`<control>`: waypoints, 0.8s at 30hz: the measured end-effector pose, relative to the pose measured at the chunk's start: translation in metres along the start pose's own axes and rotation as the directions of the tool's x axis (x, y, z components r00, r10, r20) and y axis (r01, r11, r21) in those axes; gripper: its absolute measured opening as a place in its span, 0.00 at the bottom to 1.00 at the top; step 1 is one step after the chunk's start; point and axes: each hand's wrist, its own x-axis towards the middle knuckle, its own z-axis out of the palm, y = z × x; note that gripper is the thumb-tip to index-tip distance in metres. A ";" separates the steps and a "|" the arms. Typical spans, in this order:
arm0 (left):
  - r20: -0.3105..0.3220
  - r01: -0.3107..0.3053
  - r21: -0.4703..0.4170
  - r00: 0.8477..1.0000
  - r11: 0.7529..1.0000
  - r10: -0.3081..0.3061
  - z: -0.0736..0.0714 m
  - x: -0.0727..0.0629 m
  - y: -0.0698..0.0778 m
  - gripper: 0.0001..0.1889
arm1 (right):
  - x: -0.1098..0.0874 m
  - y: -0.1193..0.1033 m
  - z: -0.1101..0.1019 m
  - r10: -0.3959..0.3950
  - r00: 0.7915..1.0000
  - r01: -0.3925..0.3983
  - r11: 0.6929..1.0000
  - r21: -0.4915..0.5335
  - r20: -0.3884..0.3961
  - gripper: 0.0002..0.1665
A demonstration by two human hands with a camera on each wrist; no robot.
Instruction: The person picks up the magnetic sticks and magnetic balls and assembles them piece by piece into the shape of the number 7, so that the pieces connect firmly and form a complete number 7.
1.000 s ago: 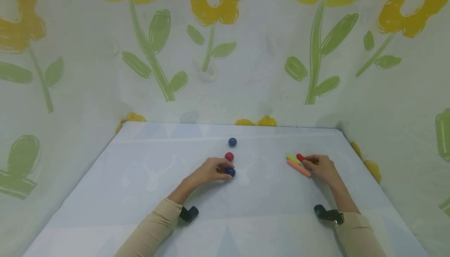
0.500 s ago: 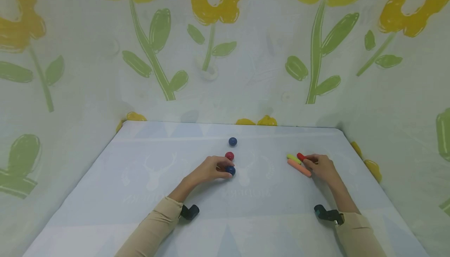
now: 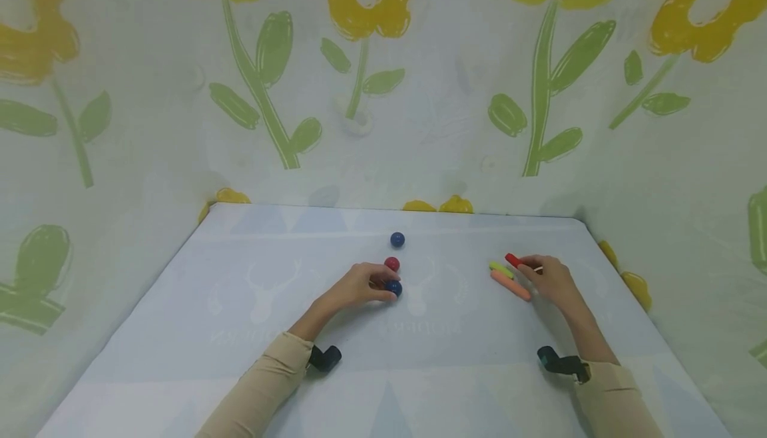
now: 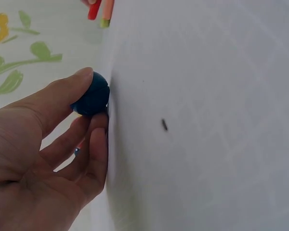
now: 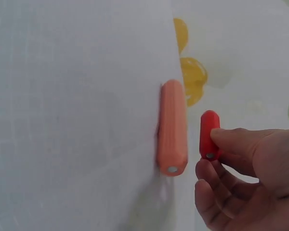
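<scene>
In the head view my left hand (image 3: pixel 365 283) pinches a dark blue ball (image 3: pixel 393 288) between thumb and fingers; the left wrist view shows this ball (image 4: pixel 92 96) against the tabletop. A red ball (image 3: pixel 392 264) lies just beyond it, and a second blue ball (image 3: pixel 397 239) farther back, roughly in line. On the right, my right hand (image 3: pixel 548 280) pinches a short red faceted stick (image 5: pixel 210 134) with a grey dot on its end. It is held above the table, by a longer orange stick (image 3: pixel 511 285) and a yellow-green stick (image 3: pixel 501 269) lying side by side.
The white-covered table (image 3: pixel 443 391) carries faint printed patterns. Behind it and at both sides hangs a pale cloth (image 3: pixel 431 118) with yellow flowers and green leaves. Each wrist wears a black camera mount (image 3: pixel 325 359).
My right hand has raised the red stick off the table, moving it slightly up and away from the other two sticks. The left hand and the balls stay nearly where they were.
</scene>
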 end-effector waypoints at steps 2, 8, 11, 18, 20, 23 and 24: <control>-0.002 0.006 -0.001 1.000 1.000 -0.006 0.000 0.000 0.000 0.19 | 0.000 -0.004 -0.001 -0.012 1.000 0.012 1.000 -0.009 -0.007 0.21; -0.005 0.020 0.001 1.000 1.000 -0.020 -0.001 0.000 0.001 0.19 | -0.001 -0.024 -0.004 -0.048 0.999 0.048 0.999 -0.026 0.003 0.20; -0.005 0.023 0.000 1.000 1.000 -0.023 -0.001 0.000 0.002 0.19 | -0.002 -0.035 -0.005 -0.083 0.996 0.084 0.996 -0.040 0.011 0.19; -0.012 0.007 0.005 1.000 1.000 -0.007 -0.002 0.001 0.001 0.19 | -0.003 -0.053 -0.005 -0.155 0.987 0.158 0.986 -0.054 0.053 0.17; -0.011 0.005 0.007 1.000 1.000 -0.005 -0.001 0.001 0.000 0.19 | -0.005 -0.059 -0.005 -0.157 0.985 0.160 0.986 -0.047 0.072 0.17; -0.006 0.011 0.003 1.000 1.000 -0.011 0.000 0.002 0.000 0.19 | -0.008 -0.068 -0.004 -0.166 0.982 0.169 0.985 -0.033 0.090 0.17; -0.006 0.012 0.001 1.000 1.000 -0.012 0.000 0.002 0.000 0.19 | -0.009 -0.070 -0.003 -0.172 0.981 0.175 0.984 -0.033 0.092 0.16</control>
